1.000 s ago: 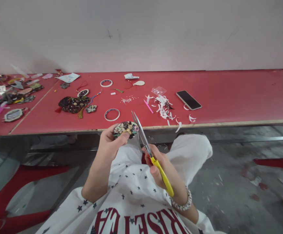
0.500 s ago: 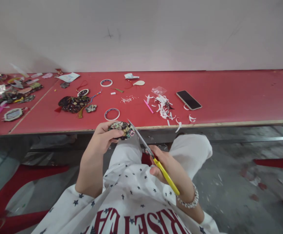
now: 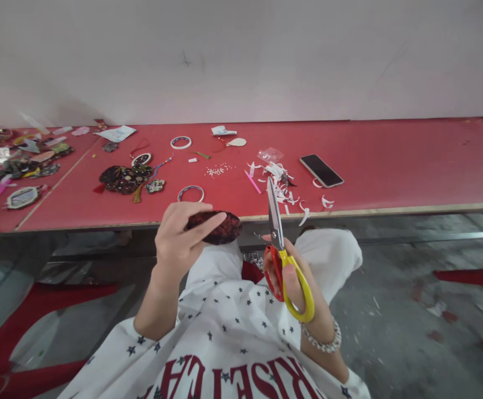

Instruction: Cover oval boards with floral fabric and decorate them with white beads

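Between the fingers of my left hand [image 3: 181, 235] is an oval fabric piece [image 3: 227, 228], its dark red and black side facing up. I hold it over my lap, just off the table's front edge. My right hand [image 3: 293, 277] grips a pair of scissors [image 3: 275, 216] by its red and yellow handles. The blades are nearly together and point up toward the table, apart from the fabric piece. A roll of white tape [image 3: 191, 194] lies just beyond my left hand. White curled paper scraps [image 3: 281, 185] lie beyond the scissor tips.
On the red table [image 3: 403, 166] lie a phone [image 3: 322, 170], a pink stick [image 3: 252, 182], small white beads [image 3: 220, 169] and a second tape roll [image 3: 180, 143]. Dark patterned pouches [image 3: 125, 178] and a fabric pile [image 3: 25, 158] occupy the left. A red chair [image 3: 50, 302] stands at lower left.
The fabric piece has turned from its floral side to its dark red side in my left hand. My right hand has rotated the scissors upright, away from the piece.
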### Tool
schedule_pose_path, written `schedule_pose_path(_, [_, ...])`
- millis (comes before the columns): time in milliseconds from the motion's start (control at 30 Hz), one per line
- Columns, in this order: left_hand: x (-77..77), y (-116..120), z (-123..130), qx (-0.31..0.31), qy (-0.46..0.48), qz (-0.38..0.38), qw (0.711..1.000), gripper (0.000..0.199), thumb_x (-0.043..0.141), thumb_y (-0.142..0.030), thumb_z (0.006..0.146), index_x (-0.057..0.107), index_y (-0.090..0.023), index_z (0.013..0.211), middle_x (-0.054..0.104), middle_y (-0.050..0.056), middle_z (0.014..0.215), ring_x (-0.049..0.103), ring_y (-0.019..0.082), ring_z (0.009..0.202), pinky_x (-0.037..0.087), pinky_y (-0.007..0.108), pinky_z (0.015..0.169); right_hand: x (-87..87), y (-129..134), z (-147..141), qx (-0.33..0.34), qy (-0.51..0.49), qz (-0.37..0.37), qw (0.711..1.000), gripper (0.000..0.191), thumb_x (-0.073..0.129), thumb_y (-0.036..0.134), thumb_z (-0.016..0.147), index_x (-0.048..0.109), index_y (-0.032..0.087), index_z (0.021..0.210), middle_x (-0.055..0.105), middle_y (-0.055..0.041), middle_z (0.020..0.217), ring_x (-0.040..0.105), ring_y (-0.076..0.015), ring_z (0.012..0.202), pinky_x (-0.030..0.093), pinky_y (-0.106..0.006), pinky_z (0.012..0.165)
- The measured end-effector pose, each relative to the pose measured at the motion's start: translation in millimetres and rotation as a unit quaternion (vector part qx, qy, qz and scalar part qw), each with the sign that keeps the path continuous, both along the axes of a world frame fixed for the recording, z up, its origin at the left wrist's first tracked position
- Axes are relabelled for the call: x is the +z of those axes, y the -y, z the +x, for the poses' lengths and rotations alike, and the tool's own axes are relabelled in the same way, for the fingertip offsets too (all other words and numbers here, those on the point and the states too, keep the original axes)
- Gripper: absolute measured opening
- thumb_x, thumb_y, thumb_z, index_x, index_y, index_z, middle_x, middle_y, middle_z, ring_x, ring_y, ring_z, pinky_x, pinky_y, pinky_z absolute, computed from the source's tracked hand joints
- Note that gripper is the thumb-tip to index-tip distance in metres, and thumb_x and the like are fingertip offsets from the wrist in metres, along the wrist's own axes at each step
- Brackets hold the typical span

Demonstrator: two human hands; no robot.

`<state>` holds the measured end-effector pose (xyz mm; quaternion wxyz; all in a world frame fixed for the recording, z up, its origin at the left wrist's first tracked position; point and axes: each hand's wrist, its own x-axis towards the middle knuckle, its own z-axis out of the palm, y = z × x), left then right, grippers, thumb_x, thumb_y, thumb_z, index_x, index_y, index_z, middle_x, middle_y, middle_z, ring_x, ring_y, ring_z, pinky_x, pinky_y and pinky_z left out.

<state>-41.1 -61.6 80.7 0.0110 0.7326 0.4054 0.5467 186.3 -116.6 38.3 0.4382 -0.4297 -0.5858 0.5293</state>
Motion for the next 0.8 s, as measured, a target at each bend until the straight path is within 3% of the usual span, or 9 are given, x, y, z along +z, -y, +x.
schedule_pose_path(67, [-0.8, 3, 0, 0.012, -0.072, 0.086, 0.994, 0.037, 0.058, -0.009, 0.078, 0.07, -0.035, 0.1, 0.067, 0.004, 0.098, 0.059, 0.02, 0.089, 0.047, 0.036, 0.082, -4.3, -1, -1, 0.008, -0.05, -0.038, 0.998, 0.067, 0.038, 0.07, 0.079, 0.035, 0.025, 0.129, 0.053, -0.0016, 0.08, 0.044, -0.0087, 0.047, 0.039, -0.021, 0.034])
schedule_pose_path(133, [-1.0, 5, 2, 0.007, -0.092, 0.123, 0.988, 0.043, 0.058, -0.006, 0.077, 0.067, -0.035, 0.107, 0.066, 0.004, 0.1, 0.058, 0.02, 0.088, 0.047, 0.036, 0.08, -7.2, -3, -3, 0.0, -0.067, -0.055, 0.996, 0.066, 0.041, 0.069, 0.079, 0.035, 0.026, 0.129, 0.053, -0.0023, 0.083, 0.049, -0.0107, 0.054, 0.043, -0.021, 0.037])
schedule_pose_path(233, [-1.0, 7, 7, -0.018, -0.095, 0.125, 0.987, 0.038, 0.058, -0.008, 0.079, 0.068, -0.033, 0.106, 0.065, 0.005, 0.098, 0.057, 0.02, 0.085, 0.047, 0.034, 0.077, -4.0, -6, -9, -0.003, -0.08, -0.065, 0.995, 0.052, 0.046, 0.059, 0.083, 0.041, 0.024, 0.12, 0.054, -0.0018, 0.082, 0.054, -0.0117, 0.06, 0.046, -0.02, 0.04])
schedule_pose_path(367, [-2.8, 8, 14, -0.037, -0.116, 0.111, 0.986, 0.032, 0.061, -0.01, 0.079, 0.069, -0.033, 0.1, 0.065, 0.004, 0.096, 0.056, 0.018, 0.083, 0.046, 0.033, 0.076, 11.7, -11, -17, 0.012, -0.143, -0.071, 0.987, 0.028, 0.05, 0.045, 0.086, 0.046, 0.022, 0.102, 0.056, 0.0028, 0.067, 0.052, -0.0077, 0.044, 0.044, -0.019, 0.038])
schedule_pose_path(567, [-8.7, 7, 17, -0.084, -0.168, 0.093, 0.978, 0.038, 0.056, -0.005, 0.08, 0.065, -0.034, 0.103, 0.06, 0.004, 0.11, 0.053, 0.02, 0.099, 0.044, 0.037, 0.083, 21.3, -17, -30, 0.025, -0.148, -0.099, 0.984, 0.021, 0.053, 0.038, 0.085, 0.048, 0.02, 0.094, 0.057, 0.0061, 0.051, 0.052, -0.0086, 0.035, 0.042, -0.018, 0.034])
schedule_pose_path(667, [-17.1, 9, 22, -0.067, -0.09, 0.073, 0.991, 0.048, 0.058, -0.011, 0.078, 0.053, -0.032, 0.121, 0.053, 0.008, 0.118, 0.049, 0.024, 0.108, 0.042, 0.042, 0.09, 18.9, -17, -38, -0.012, -0.163, -0.087, 0.983, 0.021, 0.052, 0.038, 0.085, 0.047, 0.02, 0.094, 0.053, 0.0083, 0.046, 0.05, -0.0088, 0.032, 0.039, -0.018, 0.032])
schedule_pose_path(733, [-25.7, 12, 29, -0.045, 0.055, 0.052, 0.996, 0.062, 0.063, -0.024, 0.075, 0.041, -0.025, 0.133, 0.052, 0.011, 0.113, 0.049, 0.026, 0.105, 0.043, 0.043, 0.089, 18.3, -17, -43, -0.044, -0.186, -0.091, 0.977, 0.021, 0.052, 0.039, 0.085, 0.046, 0.021, 0.093, 0.051, 0.0093, 0.044, 0.049, -0.0092, 0.031, 0.04, -0.018, 0.032])
schedule_pose_path(800, [-34.7, 15, 36, -0.068, 0.19, 0.01, 0.979, 0.055, 0.064, -0.039, 0.074, 0.048, -0.023, 0.124, 0.051, 0.009, 0.102, 0.051, 0.023, 0.092, 0.046, 0.039, 0.081, 19.1, -17, -47, -0.076, -0.211, -0.091, 0.97, 0.021, 0.052, 0.039, 0.084, 0.045, 0.022, 0.093, 0.049, 0.0099, 0.044, 0.048, -0.0093, 0.031, 0.04, -0.019, 0.032])
